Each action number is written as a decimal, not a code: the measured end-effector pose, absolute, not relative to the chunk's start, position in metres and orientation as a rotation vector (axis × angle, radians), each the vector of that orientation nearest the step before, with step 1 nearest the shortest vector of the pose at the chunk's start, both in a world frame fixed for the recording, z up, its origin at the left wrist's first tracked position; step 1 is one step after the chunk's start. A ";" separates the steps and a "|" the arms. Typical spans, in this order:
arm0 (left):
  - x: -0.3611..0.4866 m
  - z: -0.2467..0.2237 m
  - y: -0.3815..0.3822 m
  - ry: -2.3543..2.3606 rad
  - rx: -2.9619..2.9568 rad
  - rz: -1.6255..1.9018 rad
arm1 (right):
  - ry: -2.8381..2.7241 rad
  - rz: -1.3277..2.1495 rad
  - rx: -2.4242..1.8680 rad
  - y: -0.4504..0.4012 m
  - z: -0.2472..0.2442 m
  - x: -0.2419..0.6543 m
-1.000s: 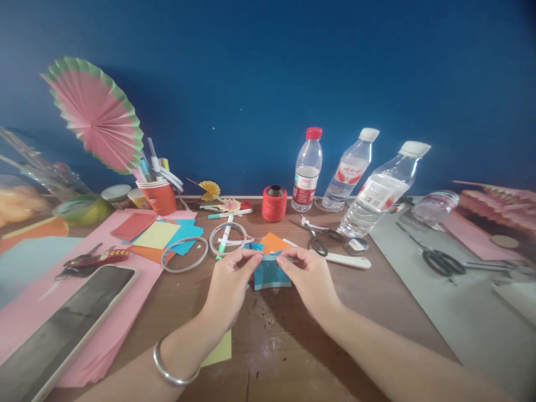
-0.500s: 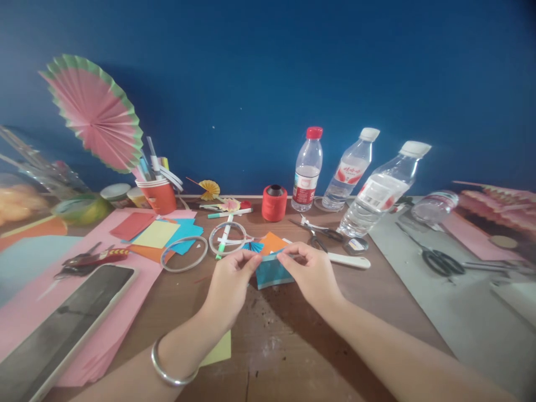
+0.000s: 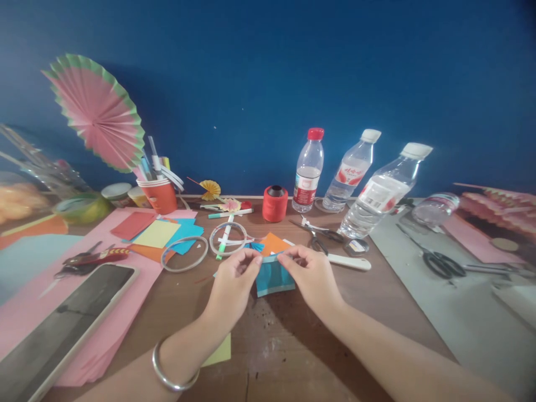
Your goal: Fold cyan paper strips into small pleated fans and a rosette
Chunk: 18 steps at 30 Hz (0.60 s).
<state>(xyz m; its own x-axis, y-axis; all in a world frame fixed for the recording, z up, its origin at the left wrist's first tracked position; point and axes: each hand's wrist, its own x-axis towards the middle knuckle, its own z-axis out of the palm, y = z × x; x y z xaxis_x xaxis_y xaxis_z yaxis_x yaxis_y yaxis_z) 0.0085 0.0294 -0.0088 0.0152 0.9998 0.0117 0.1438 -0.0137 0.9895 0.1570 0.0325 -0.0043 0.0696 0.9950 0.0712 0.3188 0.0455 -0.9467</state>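
Observation:
Between my two hands is a small sheet of blue paper, held up over the table by its top edge, where a narrow folded strip shows. My left hand pinches the left end of that edge between thumb and forefinger. The right end is pinched by my right hand. Just behind the sheet lie an orange paper piece and a small blue pleated fan, partly hidden. A yellow paper square lies under my left forearm.
A red thread spool and a red-capped bottle stand at the back. Scissors and a white-handled knife lie to the right. Leftward are tape rings, coloured paper squares, a phone and a red cup.
The blue paper's lower edge hangs slightly lower and more of its face shows. Both hands keep their pinch in nearly the same place.

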 end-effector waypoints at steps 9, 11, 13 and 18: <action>0.006 -0.011 0.033 1.308 1.235 1.156 | -1.383 0.945 -1.406 0.030 -0.006 0.156; 0.006 -0.011 0.033 1.331 1.248 1.152 | -1.391 0.929 -1.409 0.030 -0.006 0.157; 0.006 -0.010 0.033 1.360 1.267 1.153 | -1.402 0.905 -1.422 0.031 -0.006 0.157; 0.005 -0.010 0.031 1.379 1.313 1.139 | -1.416 0.877 -1.439 0.030 -0.007 0.157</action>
<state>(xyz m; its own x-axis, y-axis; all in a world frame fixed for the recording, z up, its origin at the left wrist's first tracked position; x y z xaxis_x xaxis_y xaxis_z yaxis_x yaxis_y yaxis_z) 0.0054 0.0307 -0.0103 -0.0425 0.9991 -0.0081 0.1806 0.0157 0.9834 0.1568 0.0299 -0.0068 0.0903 0.9902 0.1062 0.3462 0.0687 -0.9356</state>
